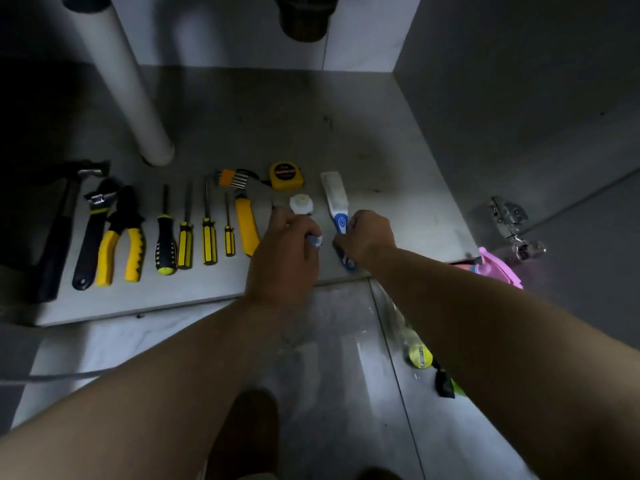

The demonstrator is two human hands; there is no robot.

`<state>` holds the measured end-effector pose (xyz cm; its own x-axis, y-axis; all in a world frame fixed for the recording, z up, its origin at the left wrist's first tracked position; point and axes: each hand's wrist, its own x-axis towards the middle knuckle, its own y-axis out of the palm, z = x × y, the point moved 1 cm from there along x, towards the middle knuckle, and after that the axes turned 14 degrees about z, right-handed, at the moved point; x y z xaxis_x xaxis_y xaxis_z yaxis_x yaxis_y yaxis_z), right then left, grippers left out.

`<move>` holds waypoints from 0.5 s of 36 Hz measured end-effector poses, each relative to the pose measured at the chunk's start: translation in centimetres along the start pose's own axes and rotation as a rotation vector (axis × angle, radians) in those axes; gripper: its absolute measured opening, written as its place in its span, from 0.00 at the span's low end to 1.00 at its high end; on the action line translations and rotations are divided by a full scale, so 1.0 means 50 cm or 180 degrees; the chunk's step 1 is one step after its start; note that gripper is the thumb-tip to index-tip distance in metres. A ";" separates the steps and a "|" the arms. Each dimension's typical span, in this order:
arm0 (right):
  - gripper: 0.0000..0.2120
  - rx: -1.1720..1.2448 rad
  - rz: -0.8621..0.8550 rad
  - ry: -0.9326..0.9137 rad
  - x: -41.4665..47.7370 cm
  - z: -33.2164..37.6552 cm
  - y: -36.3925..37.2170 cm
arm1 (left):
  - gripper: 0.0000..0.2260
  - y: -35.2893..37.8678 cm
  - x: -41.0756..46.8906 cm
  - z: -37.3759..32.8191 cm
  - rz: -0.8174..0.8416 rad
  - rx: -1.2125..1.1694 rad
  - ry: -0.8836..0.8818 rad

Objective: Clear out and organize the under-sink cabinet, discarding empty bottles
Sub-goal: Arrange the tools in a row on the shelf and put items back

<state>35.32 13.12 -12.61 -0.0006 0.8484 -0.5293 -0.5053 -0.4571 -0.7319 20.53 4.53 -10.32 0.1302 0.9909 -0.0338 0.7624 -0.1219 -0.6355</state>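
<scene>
On the smooth grey cabinet floor (pixel 242 116), the right hand (pixel 369 237) curls round the blue plastic handle of a flat white-headed brush (pixel 334 194) while the left hand (pixel 284 251) pinches a small blue-and-white object (pixel 314 241) in curled fingers.

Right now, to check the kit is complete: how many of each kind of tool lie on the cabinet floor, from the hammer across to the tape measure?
Hammer: 1
Adjustable wrench: 1
Pliers: 1
Screwdrivers: 4
Yellow-handled tool: 1
Hex key set: 1
Tape measure: 1
Total: 10
</scene>
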 end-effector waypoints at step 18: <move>0.04 0.0207 0.2002 0.0772 -0.292 -0.283 -0.092 | 0.05 0.194 -0.053 -0.099 0.1763 0.0268 0.1080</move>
<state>49.89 -0.93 -7.58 -0.1218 0.3388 -0.9329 -0.5231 -0.8207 -0.2298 30.72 0.43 -12.56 0.6928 0.7080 -0.1369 0.4746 -0.5906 -0.6526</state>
